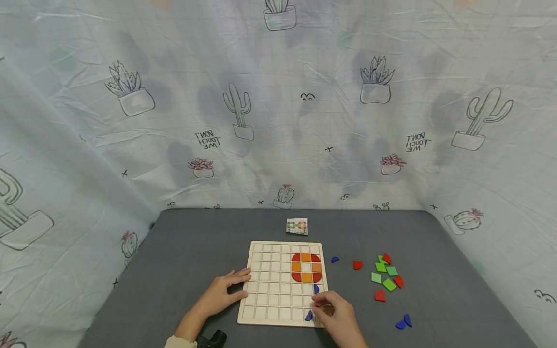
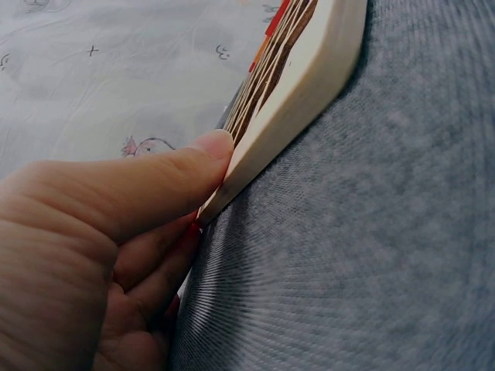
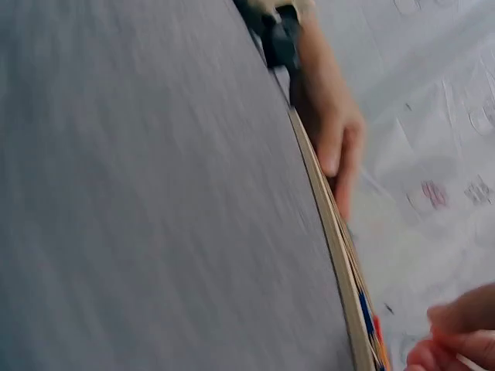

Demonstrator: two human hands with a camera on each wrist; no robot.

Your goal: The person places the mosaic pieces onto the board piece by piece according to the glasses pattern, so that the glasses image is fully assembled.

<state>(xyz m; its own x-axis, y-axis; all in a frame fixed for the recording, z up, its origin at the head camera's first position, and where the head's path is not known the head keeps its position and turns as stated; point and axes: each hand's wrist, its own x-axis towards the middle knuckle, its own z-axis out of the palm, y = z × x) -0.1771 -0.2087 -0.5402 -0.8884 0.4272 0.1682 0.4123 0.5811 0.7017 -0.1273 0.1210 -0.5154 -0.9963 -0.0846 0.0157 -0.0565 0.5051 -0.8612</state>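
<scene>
A pale wooden grid board [image 1: 263, 292] lies on the grey table. Red rounded pieces [image 1: 297, 258] and orange squares [image 1: 306, 257] form a ring in its upper right. One blue half-round piece [image 1: 316, 289] sits below the ring, while another blue piece [image 1: 308, 315] lies in the bottom row. My left hand [image 1: 222, 292] rests at the board's left edge, thumb and fingers extended against it. Over the lower right side is my right hand [image 1: 337, 316], its fingers bent and fingertips close together. Whether a piece is between those fingertips is hidden.
Right of the board lie a blue piece [image 1: 335, 259], a red piece [image 1: 358, 265], a loose group of green squares [image 1: 376, 277] and red pieces [image 1: 380, 296], and two blue pieces [image 1: 407, 320]. A printed card [image 1: 297, 226] lies behind the board. Patterned cloth [image 1: 278, 121] surrounds the table.
</scene>
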